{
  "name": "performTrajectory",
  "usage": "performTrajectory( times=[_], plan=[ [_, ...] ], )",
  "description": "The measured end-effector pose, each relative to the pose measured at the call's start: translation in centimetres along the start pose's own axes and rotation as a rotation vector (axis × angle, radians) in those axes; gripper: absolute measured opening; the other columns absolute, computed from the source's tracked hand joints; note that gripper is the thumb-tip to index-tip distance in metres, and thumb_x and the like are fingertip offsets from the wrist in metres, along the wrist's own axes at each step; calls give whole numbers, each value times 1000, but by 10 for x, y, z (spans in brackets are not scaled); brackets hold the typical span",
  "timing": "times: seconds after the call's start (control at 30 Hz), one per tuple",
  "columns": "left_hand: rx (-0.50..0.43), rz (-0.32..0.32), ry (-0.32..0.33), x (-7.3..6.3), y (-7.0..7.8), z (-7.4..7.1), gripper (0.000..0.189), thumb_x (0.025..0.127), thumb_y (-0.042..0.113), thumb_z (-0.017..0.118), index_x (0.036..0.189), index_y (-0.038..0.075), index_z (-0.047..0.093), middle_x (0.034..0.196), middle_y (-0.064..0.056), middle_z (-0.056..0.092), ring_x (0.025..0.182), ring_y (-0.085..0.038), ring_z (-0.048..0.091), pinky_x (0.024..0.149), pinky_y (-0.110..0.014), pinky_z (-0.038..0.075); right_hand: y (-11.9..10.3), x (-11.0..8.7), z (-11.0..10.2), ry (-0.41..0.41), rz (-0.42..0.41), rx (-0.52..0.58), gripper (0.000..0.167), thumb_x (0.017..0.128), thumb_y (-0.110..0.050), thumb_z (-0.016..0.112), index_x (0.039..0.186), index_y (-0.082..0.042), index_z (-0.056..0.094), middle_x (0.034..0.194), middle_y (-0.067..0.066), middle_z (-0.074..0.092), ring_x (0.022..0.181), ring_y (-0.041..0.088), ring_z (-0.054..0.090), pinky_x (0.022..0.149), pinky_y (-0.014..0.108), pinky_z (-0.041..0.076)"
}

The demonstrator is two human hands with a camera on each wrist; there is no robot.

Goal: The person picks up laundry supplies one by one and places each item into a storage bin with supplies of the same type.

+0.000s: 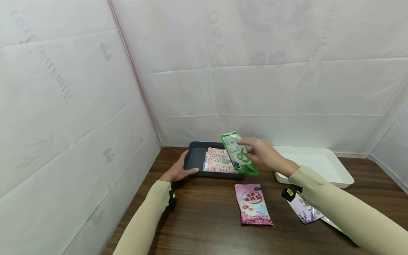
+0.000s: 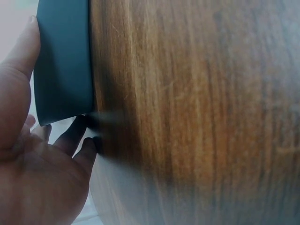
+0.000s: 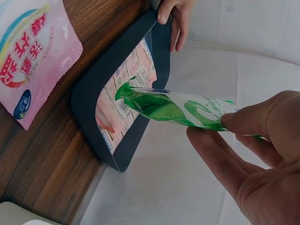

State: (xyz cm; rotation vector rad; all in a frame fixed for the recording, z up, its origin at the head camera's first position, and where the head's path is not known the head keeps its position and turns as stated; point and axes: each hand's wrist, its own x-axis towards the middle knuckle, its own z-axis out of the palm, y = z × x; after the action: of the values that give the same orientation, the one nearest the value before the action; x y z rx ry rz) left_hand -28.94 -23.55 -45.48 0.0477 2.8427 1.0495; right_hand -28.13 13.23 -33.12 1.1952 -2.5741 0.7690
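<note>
My right hand pinches a green and white packet between thumb and fingers, tilted over the right end of a dark grey tray. Pink packages with printed labels lie inside that tray, partly covered by the packet in the head view. At the tray's front left corner, my left hand grips it, thumb along the front wall and fingers round the end. In the left wrist view the thumb presses against the tray wall.
A pink packet lies on the brown wooden table in front of the tray. To the right stands a white tray, partly behind my right arm. A purple and white packet overlaps another greenish one under that forearm. White sheeting encloses the back.
</note>
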Motion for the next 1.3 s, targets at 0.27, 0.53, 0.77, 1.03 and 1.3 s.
performTrajectory(
  times=[0.27,0.53,0.77,1.03,1.3],
  plan=[
    [-35,1,11,0,1,1,106,92,46,77,163,14,5,171,-19,11,153,-43,21,121,-60,23,-1,16,6,14,-1,-8,49,89,8,72,137,4,62,139,25,60,93,32,75,75,37,62],
    [-44,-14,18,-2,4,-1,105,92,46,77,162,13,6,170,-18,12,153,-42,21,121,-59,23,-7,31,11,-1,24,28,50,92,8,70,140,2,59,144,24,56,101,34,73,78,36,62],
    [-66,14,19,-3,2,-4,106,92,45,77,163,11,6,170,-20,13,153,-42,22,120,-58,25,-11,43,18,-16,26,48,56,91,10,69,144,2,55,149,24,52,102,33,73,81,34,61],
    [-55,7,19,-5,2,-6,107,91,48,77,163,11,6,170,-20,12,153,-42,21,120,-58,25,-12,56,29,-24,22,79,57,91,10,69,145,3,54,150,23,50,101,32,73,80,32,61],
    [-64,0,23,-6,2,-5,104,93,44,77,163,11,7,170,-20,12,153,-42,22,120,-58,25,-11,62,37,-22,27,93,59,90,11,68,147,3,52,153,22,48,100,30,73,79,30,61]
  ],
)
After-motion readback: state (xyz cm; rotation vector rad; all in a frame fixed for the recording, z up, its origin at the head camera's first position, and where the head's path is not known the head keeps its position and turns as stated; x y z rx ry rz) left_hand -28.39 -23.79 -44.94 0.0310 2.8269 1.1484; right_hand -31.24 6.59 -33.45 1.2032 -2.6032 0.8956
